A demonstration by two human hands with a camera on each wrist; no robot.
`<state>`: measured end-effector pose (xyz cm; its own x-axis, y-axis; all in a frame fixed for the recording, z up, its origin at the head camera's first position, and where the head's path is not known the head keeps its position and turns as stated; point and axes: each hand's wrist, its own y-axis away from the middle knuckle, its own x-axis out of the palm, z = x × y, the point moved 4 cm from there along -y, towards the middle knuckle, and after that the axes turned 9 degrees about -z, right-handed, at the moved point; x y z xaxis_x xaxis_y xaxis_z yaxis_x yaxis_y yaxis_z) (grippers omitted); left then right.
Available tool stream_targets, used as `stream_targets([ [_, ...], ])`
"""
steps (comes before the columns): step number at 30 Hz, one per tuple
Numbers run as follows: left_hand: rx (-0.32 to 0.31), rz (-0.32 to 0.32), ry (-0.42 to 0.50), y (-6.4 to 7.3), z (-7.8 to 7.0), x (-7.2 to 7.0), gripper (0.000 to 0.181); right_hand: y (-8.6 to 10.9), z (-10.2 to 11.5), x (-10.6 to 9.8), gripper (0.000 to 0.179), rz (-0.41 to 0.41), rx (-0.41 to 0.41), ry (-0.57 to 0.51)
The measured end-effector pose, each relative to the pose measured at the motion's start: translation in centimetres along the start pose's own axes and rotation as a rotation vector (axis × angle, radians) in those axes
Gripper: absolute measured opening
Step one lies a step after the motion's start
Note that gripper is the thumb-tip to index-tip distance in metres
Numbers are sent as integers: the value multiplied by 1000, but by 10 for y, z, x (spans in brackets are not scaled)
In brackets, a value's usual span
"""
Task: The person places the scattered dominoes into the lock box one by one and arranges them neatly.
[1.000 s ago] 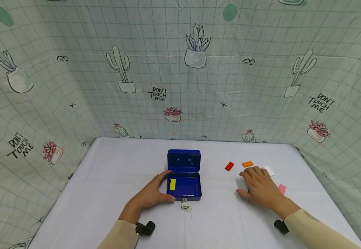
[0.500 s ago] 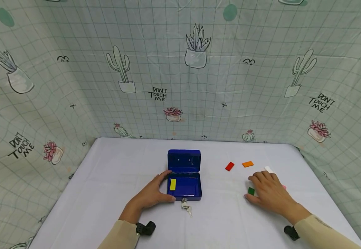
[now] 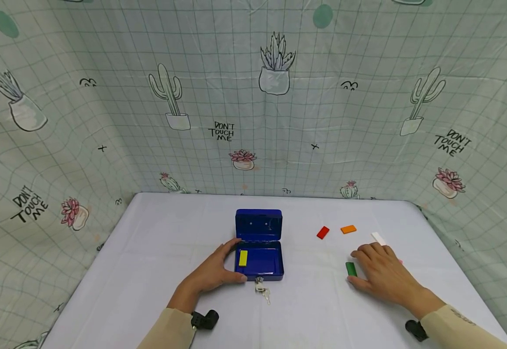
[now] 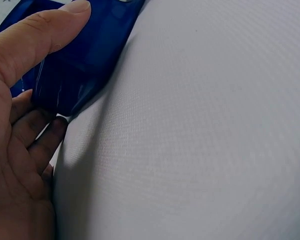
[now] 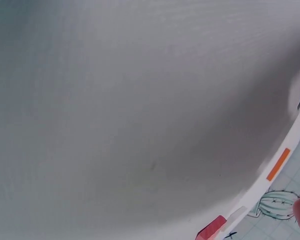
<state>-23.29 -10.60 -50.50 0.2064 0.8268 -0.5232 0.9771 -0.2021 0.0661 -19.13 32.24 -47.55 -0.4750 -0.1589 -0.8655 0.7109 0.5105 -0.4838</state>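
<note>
Where the right grip (image 3: 381, 272) lies, the green block (image 3: 351, 269) points — lengthwise — forward.

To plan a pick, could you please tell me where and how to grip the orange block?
Probably pinch the orange block across its long edges, mid-length, with the right hand coming from above on the near side: it lies flat, long edges running roughly left to right.

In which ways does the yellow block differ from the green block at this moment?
The yellow block lies inside the open blue box; the green block is outside it. The yellow block is bright, while the green block is darker. The yellow block is apart from the right hand, whereas the green block is right beside it. Both are small and rectangular.
</note>
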Motion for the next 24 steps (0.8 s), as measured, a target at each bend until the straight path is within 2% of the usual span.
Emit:
stream_targets([
  [10,0,-1,-4,0,0,0,107,3,2,0,45,86,-16,-41],
  [16,-3,-5,-9,0,0,0,107,6,0,2,40,92,-26,-34],
  [24,-17,-12,-7,1,0,1,107,7,-2,3,39,133,7,-43],
])
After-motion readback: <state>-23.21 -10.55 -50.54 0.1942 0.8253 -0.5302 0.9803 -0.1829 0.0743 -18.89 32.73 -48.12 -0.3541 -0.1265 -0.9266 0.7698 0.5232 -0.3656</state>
